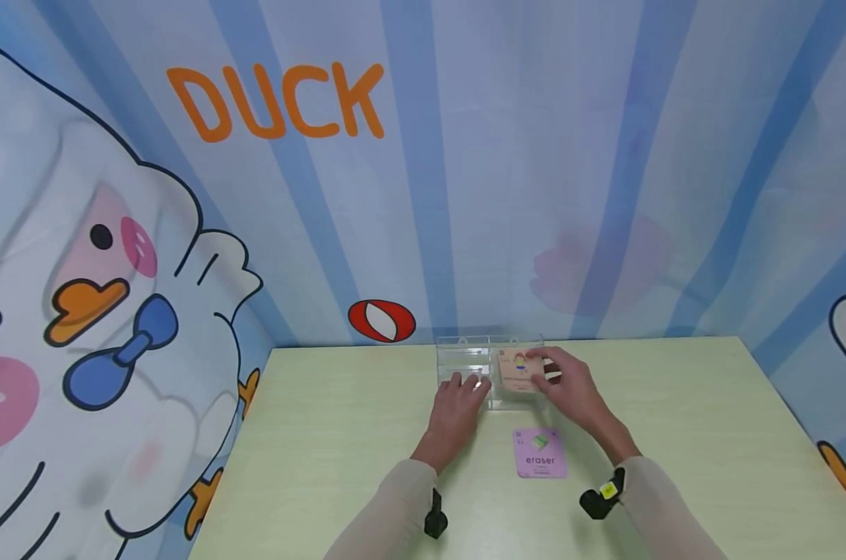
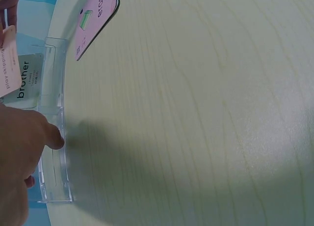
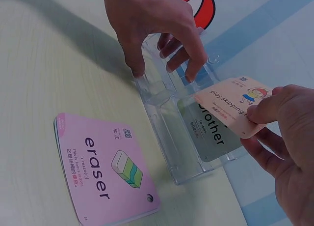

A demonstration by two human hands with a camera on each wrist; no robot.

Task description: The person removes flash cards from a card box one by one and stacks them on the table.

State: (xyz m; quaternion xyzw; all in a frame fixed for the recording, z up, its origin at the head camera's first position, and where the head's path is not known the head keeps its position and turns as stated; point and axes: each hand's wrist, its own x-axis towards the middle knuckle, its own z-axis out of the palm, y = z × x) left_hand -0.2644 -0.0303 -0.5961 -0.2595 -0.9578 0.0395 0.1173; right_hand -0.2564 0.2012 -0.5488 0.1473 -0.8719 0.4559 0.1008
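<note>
A clear plastic card holder [image 1: 463, 358] with two compartments side by side stands near the table's back edge. My left hand [image 1: 458, 412] grips its left part, the thumb on the front wall and the bent fingers reaching inside. In my right hand [image 1: 577, 389], thumb and fingers pinch a peach card [image 3: 235, 105] reading "play skipping", with a drawn child. That card is tilted over the right compartment, where a green "brother" card [image 3: 216, 137] leans. A purple "eraser" card stack [image 1: 540, 453] lies on the table in front of the holder.
The pale wood-grain table [image 1: 339, 435] ends at a blue striped backdrop [image 1: 507, 155] just behind the holder. The backdrop carries a large duck picture [image 1: 31, 194] on the left. Each wrist wears a small black camera [image 1: 435, 521].
</note>
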